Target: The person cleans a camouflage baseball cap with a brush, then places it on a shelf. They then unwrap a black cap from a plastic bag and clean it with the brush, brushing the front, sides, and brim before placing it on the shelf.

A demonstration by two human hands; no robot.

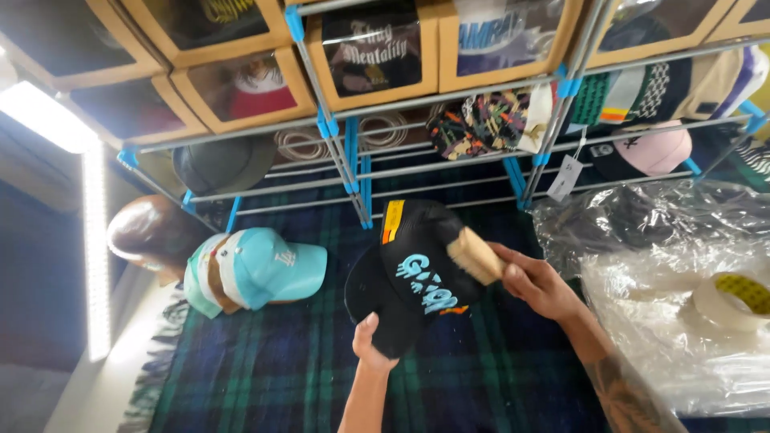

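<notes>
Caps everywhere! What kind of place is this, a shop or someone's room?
Probably a cap seller's stockroom or workspace. A metal rack holds many caps, some in windowed cardboard boxes, with plastic bags and a tape roll nearby. The right hand brushes a black cap that the left hand holds.

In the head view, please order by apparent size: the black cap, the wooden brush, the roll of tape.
1. Black cap, clearly largest.
2. Roll of tape and wooden brush look similar; the brush is partly hidden by the right hand, so I cannot rank them.

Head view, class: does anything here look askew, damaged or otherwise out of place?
Nothing looks damaged. The light blue cap lies tipped on its side on the plaid cloth, apart from the racked caps. The tape roll sits on crumpled plastic sheeting.
</notes>
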